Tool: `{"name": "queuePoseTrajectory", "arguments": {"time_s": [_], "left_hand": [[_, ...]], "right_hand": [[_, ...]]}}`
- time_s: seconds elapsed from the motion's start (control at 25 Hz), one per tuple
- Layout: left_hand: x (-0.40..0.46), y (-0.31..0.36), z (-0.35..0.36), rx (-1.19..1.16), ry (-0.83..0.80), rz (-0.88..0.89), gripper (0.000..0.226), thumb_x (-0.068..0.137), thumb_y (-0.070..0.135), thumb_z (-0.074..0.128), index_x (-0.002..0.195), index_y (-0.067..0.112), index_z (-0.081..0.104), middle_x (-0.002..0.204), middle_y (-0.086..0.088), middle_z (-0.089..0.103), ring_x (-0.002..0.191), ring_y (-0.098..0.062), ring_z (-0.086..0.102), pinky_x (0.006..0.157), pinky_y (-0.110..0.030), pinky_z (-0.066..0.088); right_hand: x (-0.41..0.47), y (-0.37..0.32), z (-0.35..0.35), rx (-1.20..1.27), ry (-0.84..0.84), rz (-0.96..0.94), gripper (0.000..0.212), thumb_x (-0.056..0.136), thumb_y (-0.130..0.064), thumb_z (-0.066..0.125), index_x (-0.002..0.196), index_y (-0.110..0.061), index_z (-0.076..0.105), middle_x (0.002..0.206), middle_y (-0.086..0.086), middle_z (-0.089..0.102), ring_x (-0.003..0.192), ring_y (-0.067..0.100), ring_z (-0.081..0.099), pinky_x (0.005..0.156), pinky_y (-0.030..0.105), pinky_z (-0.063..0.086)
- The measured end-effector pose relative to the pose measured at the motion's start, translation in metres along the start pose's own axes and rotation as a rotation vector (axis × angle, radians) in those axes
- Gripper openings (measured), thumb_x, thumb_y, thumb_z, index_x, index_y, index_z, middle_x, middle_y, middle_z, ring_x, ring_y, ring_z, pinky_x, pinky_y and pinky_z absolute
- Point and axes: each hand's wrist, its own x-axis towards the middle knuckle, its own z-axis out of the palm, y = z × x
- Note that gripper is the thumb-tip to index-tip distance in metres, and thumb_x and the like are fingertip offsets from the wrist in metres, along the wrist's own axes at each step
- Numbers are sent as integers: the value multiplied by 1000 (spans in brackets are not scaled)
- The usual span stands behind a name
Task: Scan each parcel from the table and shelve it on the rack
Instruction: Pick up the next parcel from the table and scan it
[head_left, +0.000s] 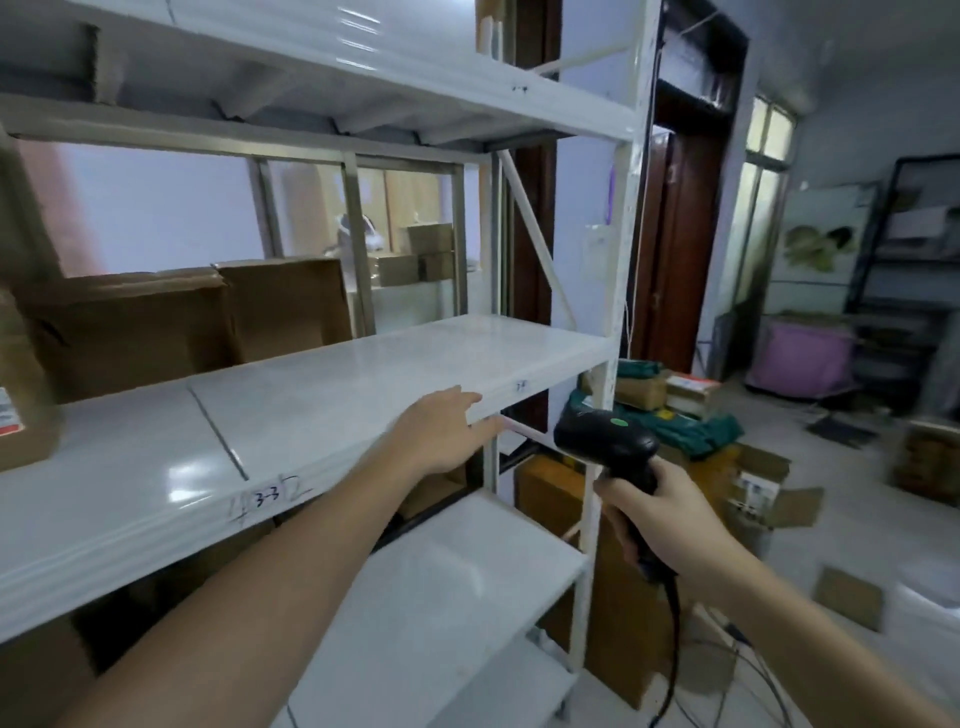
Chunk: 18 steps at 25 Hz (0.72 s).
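A white metal rack (608, 332) fills the left of the head view. My left hand (444, 434) hovers flat at the front edge of its middle shelf (395, 374), fingers spread and holding nothing. My right hand (660, 512) grips the handle of a black barcode scanner (608, 434) with a green button, just right of the rack's front post. A labelled cardboard parcel (23, 410) stands on the middle shelf at the far left. Two larger brown boxes (208, 312) sit further back on that shelf. The table is out of view.
Cardboard boxes (644, 566) stand on the floor behind the rack's corner, with green bags (685, 423) and small parcels beyond. A dark doorway (680, 249), a pink bin (802, 356) and a dark shelf unit (909, 249) are to the right. Loose cardboard lies on the floor.
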Motion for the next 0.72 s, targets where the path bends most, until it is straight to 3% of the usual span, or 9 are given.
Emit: {"name": "queuePoseTrajectory", "arguments": {"time_s": [0.16, 0.32, 0.4, 0.72], "left_hand": [[47, 91, 56, 0, -4, 124, 78, 94, 76, 45, 156, 29, 44, 164, -1, 41, 148, -26, 40, 120, -47, 35], [81, 157, 113, -5, -78, 177, 75, 96, 75, 43, 156, 30, 43, 162, -2, 43, 149, -26, 38, 121, -50, 32], [99, 177, 140, -11, -106, 185, 75, 96, 75, 43, 155, 29, 44, 160, -1, 46, 147, -27, 42, 119, -51, 36], [191, 206, 224, -59, -209, 220, 73, 95, 73, 45, 154, 30, 44, 158, 1, 48, 141, -25, 48, 111, -46, 45]], "right_hand": [[2, 44, -89, -55, 173, 48, 7, 93, -16, 62, 87, -14, 61, 54, 6, 56, 48, 22, 54, 47, 32, 46], [7, 84, -161, -33, 292, 100, 10, 93, -15, 62, 86, -9, 59, 57, 10, 54, 48, 21, 51, 51, 35, 44], [12, 102, -189, -14, 322, 143, 14, 93, -13, 61, 84, -4, 56, 56, 14, 52, 45, 23, 49, 48, 34, 44], [84, 155, -234, -59, 382, 226, 15, 88, -22, 66, 83, -9, 62, 57, 5, 60, 54, 21, 57, 62, 41, 51]]}}
